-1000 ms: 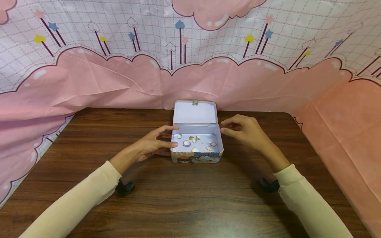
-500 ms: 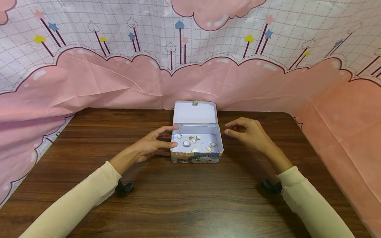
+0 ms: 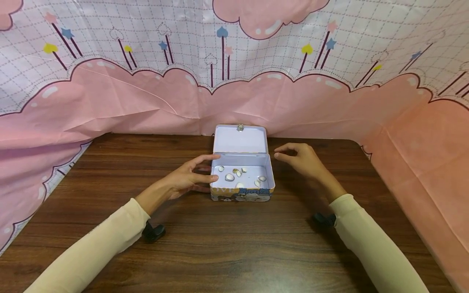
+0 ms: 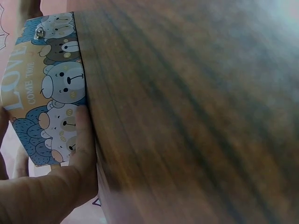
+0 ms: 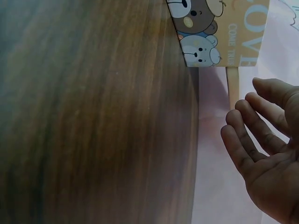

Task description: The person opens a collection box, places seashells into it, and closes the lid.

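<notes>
A tin box [image 3: 253,196] with a bear print and "LOVE" on its front stands on the table, its lid [image 3: 239,139] tipped back. Several small shells [image 3: 229,177] lie scattered on its pale floor. My left hand [image 3: 187,176] holds the box's left side, thumb and index finger at the rim; in the left wrist view, a finger [image 4: 84,135] lies along the printed front. Just right of the box, apart from it, hovers my right hand [image 3: 302,160] with loosely bent fingers. The right wrist view shows nothing in the palm.
Dark wooden table [image 3: 234,252] surrounds the box. Behind it and to the right hangs a pink and white patterned cloth [image 3: 154,101], close to the raised lid. Dark wrist camera mounts [image 3: 154,232] sit below each wrist.
My right hand has drawn slightly away from the box and come a little back toward it, its fingertips now nearer together. The left hand, box and shells look unmoved.
</notes>
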Tool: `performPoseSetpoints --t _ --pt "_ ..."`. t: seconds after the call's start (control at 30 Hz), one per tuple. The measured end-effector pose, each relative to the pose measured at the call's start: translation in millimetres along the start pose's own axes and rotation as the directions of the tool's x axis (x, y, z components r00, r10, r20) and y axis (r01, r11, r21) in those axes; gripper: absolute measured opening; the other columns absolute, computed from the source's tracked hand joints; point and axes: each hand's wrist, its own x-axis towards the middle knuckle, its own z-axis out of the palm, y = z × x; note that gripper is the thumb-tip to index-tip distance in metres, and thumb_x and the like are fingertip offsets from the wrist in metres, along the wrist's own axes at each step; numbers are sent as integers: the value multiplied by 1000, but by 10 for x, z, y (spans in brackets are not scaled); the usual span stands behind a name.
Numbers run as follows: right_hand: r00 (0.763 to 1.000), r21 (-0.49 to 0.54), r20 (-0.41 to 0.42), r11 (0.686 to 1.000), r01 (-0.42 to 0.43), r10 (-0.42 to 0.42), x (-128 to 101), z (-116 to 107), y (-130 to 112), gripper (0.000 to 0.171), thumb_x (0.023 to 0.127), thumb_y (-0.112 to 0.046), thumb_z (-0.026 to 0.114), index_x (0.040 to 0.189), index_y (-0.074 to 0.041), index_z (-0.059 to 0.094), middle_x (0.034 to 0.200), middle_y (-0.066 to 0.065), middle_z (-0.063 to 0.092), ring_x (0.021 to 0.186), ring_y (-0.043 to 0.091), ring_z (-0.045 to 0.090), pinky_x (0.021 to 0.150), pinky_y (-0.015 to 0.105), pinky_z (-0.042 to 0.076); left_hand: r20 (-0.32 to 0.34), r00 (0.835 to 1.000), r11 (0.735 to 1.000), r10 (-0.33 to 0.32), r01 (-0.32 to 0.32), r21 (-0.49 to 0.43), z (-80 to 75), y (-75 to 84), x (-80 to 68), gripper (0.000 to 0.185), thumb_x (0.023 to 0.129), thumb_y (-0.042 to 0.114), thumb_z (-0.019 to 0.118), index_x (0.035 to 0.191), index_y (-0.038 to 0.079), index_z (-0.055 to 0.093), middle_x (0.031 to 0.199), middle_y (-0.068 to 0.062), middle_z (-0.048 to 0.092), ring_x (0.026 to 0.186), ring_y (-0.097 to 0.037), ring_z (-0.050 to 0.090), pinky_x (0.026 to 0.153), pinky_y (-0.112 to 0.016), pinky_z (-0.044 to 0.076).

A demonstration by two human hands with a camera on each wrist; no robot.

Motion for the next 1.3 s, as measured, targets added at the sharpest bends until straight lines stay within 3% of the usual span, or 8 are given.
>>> performPoseSetpoints --t 0.17,0.3,0.4,0.6,0.73,0.9,1.0,1.3 --pt "999 40 1 999 -34 34 98 57 59 30 98 -38 73 120 -18 78 127 3 75 131 26 60 110 57 50 9 1000 1000 -4 4 -27 -6 10 1 80 92 19 82 159 35 40 163 -20 26 141 -44 47 101 -54 61" --pt "998 59 14 997 -58 57 152 93 73 31 101 -39 70 124 -20 76 124 7 75 116 29 68 98 50 57 -4 1000 999 -18 18 -44 -37 78 0 84 91 19 83 159 40 39 159 -20 28 138 -47 49 100 -56 61" --pt "997 86 34 994 -68 65 177 101 61 34 103 -39 67 130 -19 73 123 12 75 104 33 72 89 45 61 -50 999 999 -20 18 -36 -75 160 27 82 93 23 81 160 42 36 157 -19 31 138 -46 49 100 -58 60" --pt "994 237 77 967 -93 77 286 123 23 40 107 -26 60 142 -7 63 144 18 63 118 41 69 103 53 60 -203 979 998 -15 2 -68 -138 271 202 59 107 24 60 161 30 35 160 -21 38 138 -42 48 112 -58 53" --pt "984 403 133 901 -160 115 386 148 -26 48 111 -21 51 153 1 48 158 21 50 138 41 56 115 54 51 -255 967 993 -18 -14 -120 -153 312 355 52 113 25 45 162 12 33 161 -24 35 144 -40 44 123 -53 44" --pt "951 603 254 740 -298 176 494 164 -82 61 114 -24 41 163 4 20 169 24 29 154 40 35 127 53 37 -234 972 986 -15 -24 -165 -158 386 513 61 115 37 33 164 3 23 166 -25 30 153 -40 34 130 -50 35" --pt "928 643 332 680 -353 169 544 159 -96 64 115 -29 34 165 2 10 171 24 19 158 39 27 131 52 30 -217 976 986 -25 -13 -168 -171 447 571 67 114 46 28 164 1 21 168 -25 26 155 -41 31 131 -48 31" --pt "895 674 433 620 -401 108 616 120 -144 70 115 -43 22 166 2 2 175 21 6 162 38 12 136 51 15 -210 976 969 -62 8 -246 -220 605 610 74 112 52 25 162 -2 25 167 -26 30 155 -41 31 132 -50 29"
